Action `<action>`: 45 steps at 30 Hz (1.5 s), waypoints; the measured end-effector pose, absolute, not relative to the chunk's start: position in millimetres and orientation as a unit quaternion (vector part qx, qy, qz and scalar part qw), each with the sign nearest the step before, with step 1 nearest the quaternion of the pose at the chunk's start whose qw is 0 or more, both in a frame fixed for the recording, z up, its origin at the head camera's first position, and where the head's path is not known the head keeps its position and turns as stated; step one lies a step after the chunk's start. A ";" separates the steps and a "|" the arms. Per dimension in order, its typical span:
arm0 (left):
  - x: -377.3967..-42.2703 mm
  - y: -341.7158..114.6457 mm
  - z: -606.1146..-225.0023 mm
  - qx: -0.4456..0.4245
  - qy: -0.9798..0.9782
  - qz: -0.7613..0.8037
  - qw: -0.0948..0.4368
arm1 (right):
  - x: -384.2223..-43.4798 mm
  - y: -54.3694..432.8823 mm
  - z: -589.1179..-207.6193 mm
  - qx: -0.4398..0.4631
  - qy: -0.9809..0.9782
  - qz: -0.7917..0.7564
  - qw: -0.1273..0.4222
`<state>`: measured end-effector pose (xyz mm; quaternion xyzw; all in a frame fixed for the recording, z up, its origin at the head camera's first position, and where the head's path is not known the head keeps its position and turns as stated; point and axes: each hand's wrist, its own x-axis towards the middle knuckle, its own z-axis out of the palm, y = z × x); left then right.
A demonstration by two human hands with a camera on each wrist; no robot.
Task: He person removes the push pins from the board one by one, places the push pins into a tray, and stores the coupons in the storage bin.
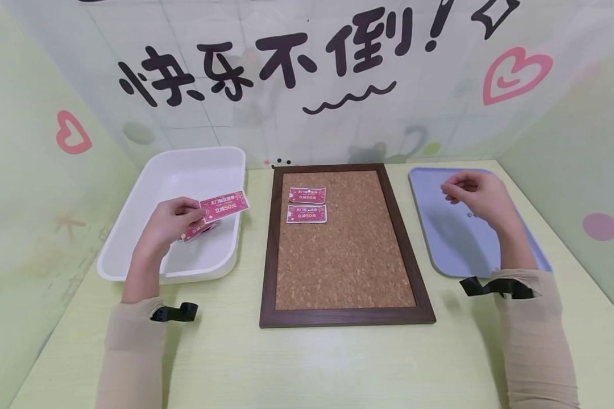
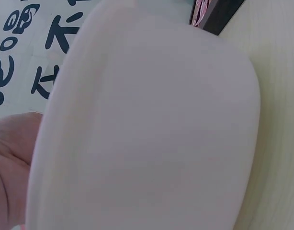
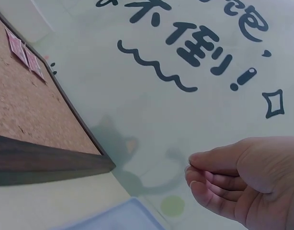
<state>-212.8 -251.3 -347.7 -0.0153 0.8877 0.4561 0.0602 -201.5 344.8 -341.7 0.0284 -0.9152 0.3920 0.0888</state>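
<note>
My left hand [image 1: 173, 222] pinches a pink coupon [image 1: 225, 206] between thumb and fingers, above the white bin [image 1: 115, 253]. Below it, another pink coupon [image 1: 196, 229] shows in the bin, partly covered by the hand. The bin's outer wall [image 2: 156, 120] fills most of the left wrist view, hiding the fingers. Over the blue tray [image 1: 442, 255], my right hand [image 1: 478, 196] has thumb and index fingertips pressed together on a tiny, mostly hidden thumbtack-like piece [image 3: 188, 165]. Small metallic pieces [image 1: 473, 215] lie on the tray beneath.
A cork board [image 1: 345, 255] in a dark wooden frame lies between bin and tray. Two pink coupons, an upper one [image 1: 307, 195] and a lower one [image 1: 307, 214], are fixed at its upper left. A printed wall [image 1: 266, 122] stands behind the table [image 1: 307, 363].
</note>
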 end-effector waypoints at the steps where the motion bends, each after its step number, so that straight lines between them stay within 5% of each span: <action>1: -212.9 -253.8 -348.6 -0.016 0.888 0.456 0.059 | -201.0 347.4 -342.4 0.025 -0.917 0.389 0.088; 45: -219.9 -304.2 -377.6 -0.108 0.891 0.423 0.121 | -189.8 431.2 -392.6 -0.088 -0.953 0.291 0.024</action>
